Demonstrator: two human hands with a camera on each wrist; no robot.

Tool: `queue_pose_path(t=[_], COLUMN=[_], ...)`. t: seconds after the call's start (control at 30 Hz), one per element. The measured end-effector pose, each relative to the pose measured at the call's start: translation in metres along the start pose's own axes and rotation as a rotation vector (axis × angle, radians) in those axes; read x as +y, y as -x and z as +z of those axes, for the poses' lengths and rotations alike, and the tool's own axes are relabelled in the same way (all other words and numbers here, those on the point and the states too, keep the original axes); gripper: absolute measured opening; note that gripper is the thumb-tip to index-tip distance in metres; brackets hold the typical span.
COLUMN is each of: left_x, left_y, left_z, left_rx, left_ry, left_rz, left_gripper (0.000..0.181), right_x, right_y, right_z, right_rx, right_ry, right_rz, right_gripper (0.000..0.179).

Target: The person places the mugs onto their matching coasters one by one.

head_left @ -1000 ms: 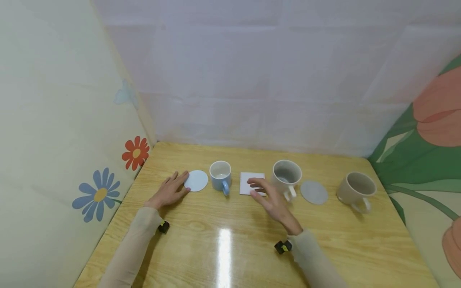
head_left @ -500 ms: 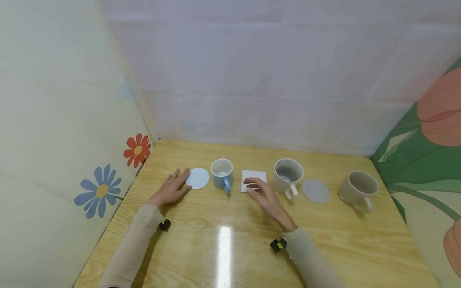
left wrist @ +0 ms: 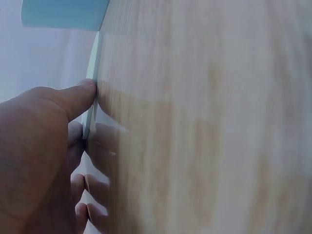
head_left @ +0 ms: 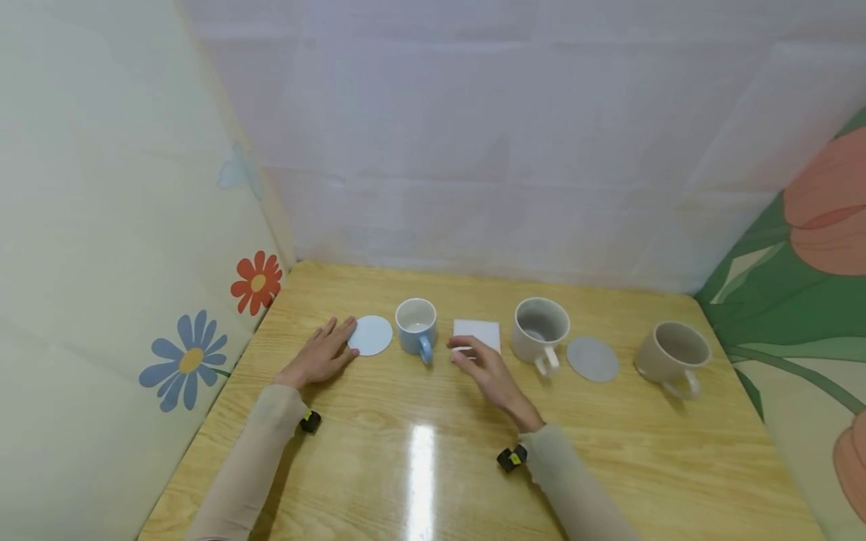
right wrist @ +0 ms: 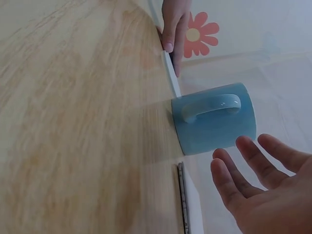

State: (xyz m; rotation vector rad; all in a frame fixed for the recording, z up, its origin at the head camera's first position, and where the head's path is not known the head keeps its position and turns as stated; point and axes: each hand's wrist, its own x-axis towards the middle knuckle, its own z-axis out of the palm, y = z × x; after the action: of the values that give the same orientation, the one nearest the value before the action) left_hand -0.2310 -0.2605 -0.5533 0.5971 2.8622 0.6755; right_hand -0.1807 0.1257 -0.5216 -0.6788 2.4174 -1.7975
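Observation:
In the head view my left hand [head_left: 316,359] rests on the table with its fingers extended, its thumb and fingertips at the left edge of a round pale-blue coaster [head_left: 373,336]. The left wrist view has the thumb [left wrist: 80,97] against that thin coaster [left wrist: 93,58]. A small light-blue mug [head_left: 415,340] stands upright just right of it, handle toward me. My right hand [head_left: 492,379] hovers above the near part of a square white coaster [head_left: 482,329], fingers spread and loosely bent, holding nothing. In the right wrist view those fingertips are near the blue mug [right wrist: 219,122], apart from the square coaster [right wrist: 195,207].
Right of the square coaster stands a larger grey-white mug [head_left: 529,347], then a round grey coaster [head_left: 592,359] and a beige mug [head_left: 655,365]. All are in a row on the wooden table [head_left: 365,466]. A white cloth backdrop [head_left: 419,150] hangs behind.
My right hand has moved left and a little toward me over the square coaster. The left hand stays at the round coaster; the view has shifted slightly.

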Motion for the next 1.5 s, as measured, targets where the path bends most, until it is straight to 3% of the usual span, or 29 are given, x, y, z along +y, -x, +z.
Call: queue_pose_path(t=[0.33, 1.13, 1.5], left_x=[0.012, 0.01, 0.005], left_y=[0.004, 0.001, 0.002], left_z=[-0.005, -0.005, -0.003], left_rx=[0.023, -0.006, 0.011], left_ry=[-0.043, -0.008, 0.027], left_rz=[-0.008, -0.028, 0.012], left_gripper=[0.067, 0.07, 0.071], right_x=[0.007, 0.01, 0.009], right_y=[-0.002, -0.011, -0.019], right_z=[0.007, 0.024, 0.033], right_rx=[-0.012, -0.077, -0.102], right_ry=[-0.034, -0.217, -0.251], right_rz=[0.018, 0.095, 0.137], right_gripper=[0.04, 0.042, 0.042])
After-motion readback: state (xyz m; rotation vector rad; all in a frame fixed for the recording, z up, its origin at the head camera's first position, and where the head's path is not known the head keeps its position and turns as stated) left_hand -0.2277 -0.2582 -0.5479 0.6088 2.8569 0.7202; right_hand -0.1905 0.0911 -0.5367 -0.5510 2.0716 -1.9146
